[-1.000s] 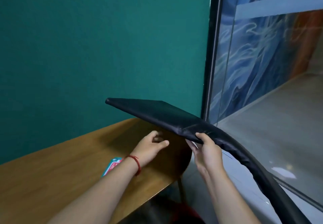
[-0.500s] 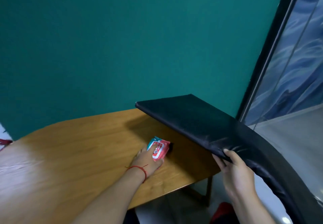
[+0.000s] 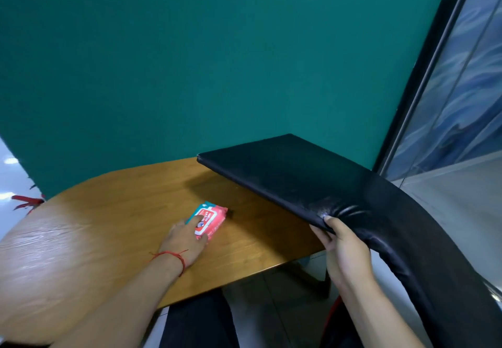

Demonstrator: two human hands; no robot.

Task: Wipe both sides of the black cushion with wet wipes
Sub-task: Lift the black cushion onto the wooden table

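Observation:
A long black cushion (image 3: 312,179) is lifted above the right end of the wooden table (image 3: 108,228); its far part is flat and its near part droops down off the lower right. My right hand (image 3: 342,247) grips its near edge, thumb on top, where the cover wrinkles. A red and teal pack of wet wipes (image 3: 210,218) lies on the table under the cushion's left edge. My left hand (image 3: 184,241), with a red string on the wrist, rests on the pack with fingers over its near end.
A teal wall (image 3: 217,62) stands behind the table. A dark window frame (image 3: 423,70) and glass panel run along the right. Below the table's near edge are a dark seat (image 3: 198,320) and pale floor. A red thing (image 3: 27,201) shows at the far left.
My left hand left the cushion's underside and came down onto the wipes pack on the table. My right hand alone now holds the cushion. The view swung left.

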